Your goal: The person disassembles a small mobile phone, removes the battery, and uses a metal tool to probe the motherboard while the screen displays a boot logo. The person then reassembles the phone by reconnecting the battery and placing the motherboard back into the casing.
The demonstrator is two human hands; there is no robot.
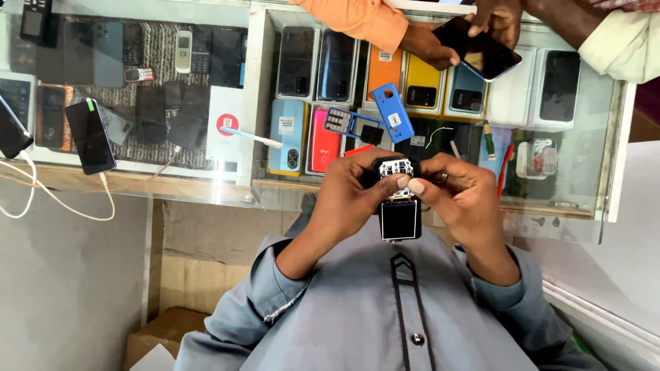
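At the centre of the frame both hands grip a small opened phone, its circuit board bare at the top and a small dark screen at the bottom. The left hand wraps its fingers around the phone's left side, and the right hand pinches the board from the right with thumb and forefinger. The phone is held over the grey shirt, just below the edge of the glass surface.

Under the glass, in the upper middle of the frame, the display case holds rows of phone boxes lying flat: grey, dark blue, orange, yellow, light blue, red and white. In its upper-left part lie older keypad handsets and dark phones.

On the glass rest a blue phone cover, a blue keypad frame and, at the left, a black smartphone on a white cable.

At the top right, another person's hands hold a dark smartphone.
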